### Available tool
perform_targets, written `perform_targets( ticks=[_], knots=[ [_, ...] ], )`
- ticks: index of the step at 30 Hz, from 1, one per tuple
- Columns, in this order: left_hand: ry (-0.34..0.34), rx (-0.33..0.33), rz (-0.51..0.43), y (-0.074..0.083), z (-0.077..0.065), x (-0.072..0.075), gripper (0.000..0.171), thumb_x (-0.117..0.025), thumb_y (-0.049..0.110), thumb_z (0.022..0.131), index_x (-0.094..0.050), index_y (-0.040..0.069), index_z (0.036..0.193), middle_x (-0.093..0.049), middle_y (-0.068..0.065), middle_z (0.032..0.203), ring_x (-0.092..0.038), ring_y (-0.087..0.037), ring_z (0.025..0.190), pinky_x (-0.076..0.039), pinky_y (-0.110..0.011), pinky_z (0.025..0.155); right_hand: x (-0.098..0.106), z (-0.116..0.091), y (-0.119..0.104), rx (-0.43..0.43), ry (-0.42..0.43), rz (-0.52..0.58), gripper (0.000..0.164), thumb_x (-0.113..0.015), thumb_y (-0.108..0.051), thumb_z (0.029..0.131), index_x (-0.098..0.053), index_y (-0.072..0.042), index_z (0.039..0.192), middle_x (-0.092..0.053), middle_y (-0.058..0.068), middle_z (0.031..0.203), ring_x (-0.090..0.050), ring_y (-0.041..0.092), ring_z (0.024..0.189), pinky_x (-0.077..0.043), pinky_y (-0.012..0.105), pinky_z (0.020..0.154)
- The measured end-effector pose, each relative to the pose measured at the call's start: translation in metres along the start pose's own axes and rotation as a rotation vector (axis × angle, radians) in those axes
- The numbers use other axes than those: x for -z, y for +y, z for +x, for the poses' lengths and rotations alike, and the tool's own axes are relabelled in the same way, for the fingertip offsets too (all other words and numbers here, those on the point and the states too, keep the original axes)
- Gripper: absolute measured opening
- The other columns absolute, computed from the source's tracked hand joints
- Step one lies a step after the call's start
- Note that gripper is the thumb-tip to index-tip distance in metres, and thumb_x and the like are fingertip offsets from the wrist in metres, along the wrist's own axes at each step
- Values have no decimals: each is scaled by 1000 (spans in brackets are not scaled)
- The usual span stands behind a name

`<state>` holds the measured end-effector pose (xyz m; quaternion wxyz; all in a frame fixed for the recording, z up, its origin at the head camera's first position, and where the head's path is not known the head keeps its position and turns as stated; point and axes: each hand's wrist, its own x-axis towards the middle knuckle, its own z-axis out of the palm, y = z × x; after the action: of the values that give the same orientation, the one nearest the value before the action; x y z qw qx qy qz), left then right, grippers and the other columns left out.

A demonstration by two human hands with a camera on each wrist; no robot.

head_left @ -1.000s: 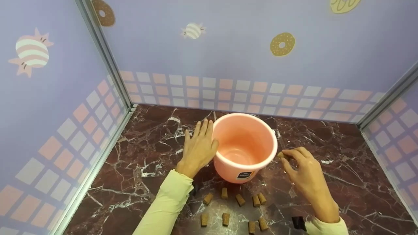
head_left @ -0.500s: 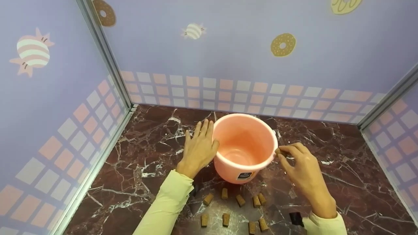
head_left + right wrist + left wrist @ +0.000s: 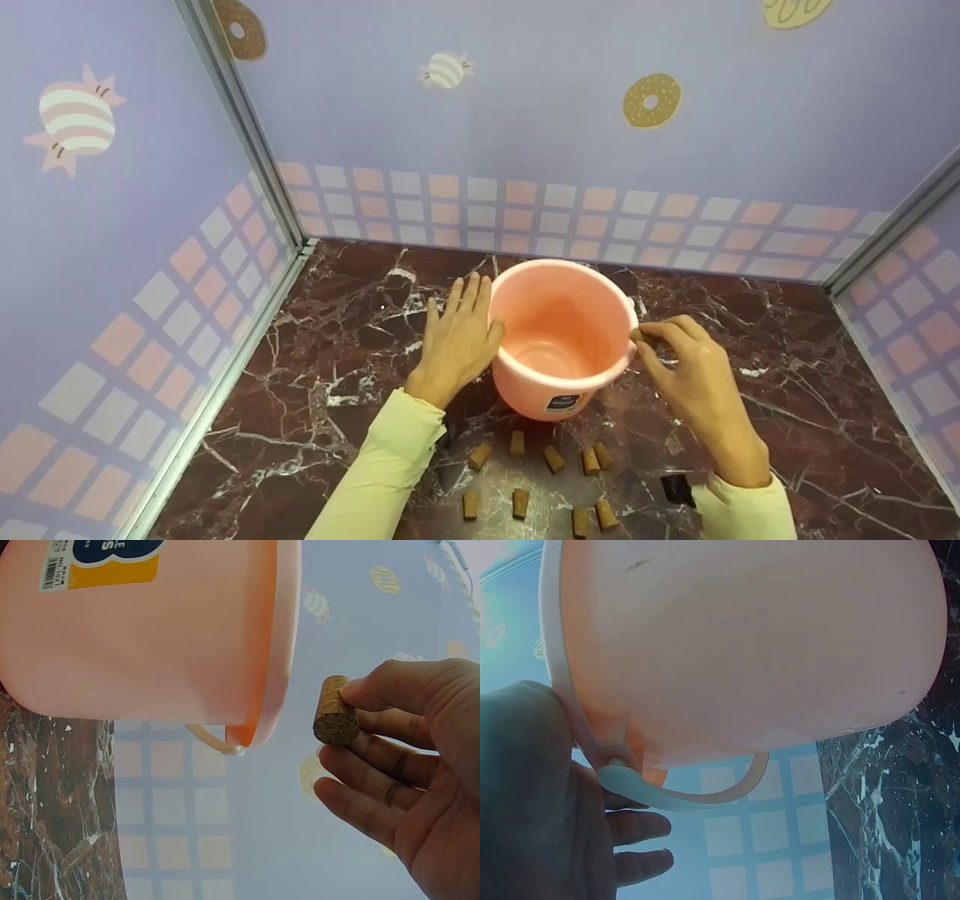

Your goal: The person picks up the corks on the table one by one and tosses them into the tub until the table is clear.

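A pink plastic bucket (image 3: 555, 322) stands upright on the dark marbled surface, its inside bare down to the bottom in the head view. My left hand (image 3: 457, 341) rests against the bucket's left rim with its fingers straight. In the left wrist view, the bucket's pale handle (image 3: 682, 795) hangs down behind the rim, close to the fingers. With thumb and fingers my right hand (image 3: 697, 371) pinches a cork stopper (image 3: 335, 711), level with the right side of the rim and just outside it.
Several cork stoppers (image 3: 519, 502) lie scattered on the marbled surface (image 3: 345, 322) in front of the bucket. A sticker label (image 3: 566, 403) is on the bucket's front. Patterned walls (image 3: 480, 112) close in the back and both sides.
My right hand has risen slightly and moved left with the cork stopper, up to the bucket's rim. The left hand and the bucket have stayed in place.
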<state>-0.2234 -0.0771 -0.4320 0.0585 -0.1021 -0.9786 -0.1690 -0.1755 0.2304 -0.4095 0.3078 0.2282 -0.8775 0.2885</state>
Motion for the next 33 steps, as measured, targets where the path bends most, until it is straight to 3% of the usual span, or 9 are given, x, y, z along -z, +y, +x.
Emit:
perform_targets(
  ticks=[4, 13, 26, 33],
  knots=[
    [-4, 1, 0, 0, 0, 0, 69, -35, 42, 111, -22, 6, 169, -17, -11, 175, -15, -33, 161, -8, -66, 127, -1, 3, -1, -14, -18, 11, 23, -85, 9, 83, -78, 2, 104, -71, 9, 99, -70, 22, 87, -49, 12, 80],
    [-16, 0, -4, 0, 1, 1, 70, -33, 43, 110, -21, 6, 169, -17, -11, 175, -15, -33, 161, -8, -66, 127, -7, 9, -3, -24, -52, 20, 20, -84, 7, 86, -78, 2, 104, -71, 9, 101, -71, 22, 91, -55, 26, 76],
    [-32, 14, -17, 0, 1, 1, 70, -35, 41, 111, -19, 7, 169, -16, -9, 175, -14, -32, 162, -7, -65, 128, -15, 15, -2, 4, -63, 25, 20, -84, 6, 85, -78, 4, 104, -70, 11, 97, -68, 24, 85, -55, 37, 71],
    [-29, 15, -21, 1, 0, 1, 69, -39, 38, 111, -19, 6, 169, -17, -9, 175, -14, -32, 161, -7, -65, 127, -17, 15, -3, -10, -85, 33, 20, -84, 7, 85, -77, 3, 104, -69, 10, 96, -63, 18, 77, -56, 32, 65]
  ],
)
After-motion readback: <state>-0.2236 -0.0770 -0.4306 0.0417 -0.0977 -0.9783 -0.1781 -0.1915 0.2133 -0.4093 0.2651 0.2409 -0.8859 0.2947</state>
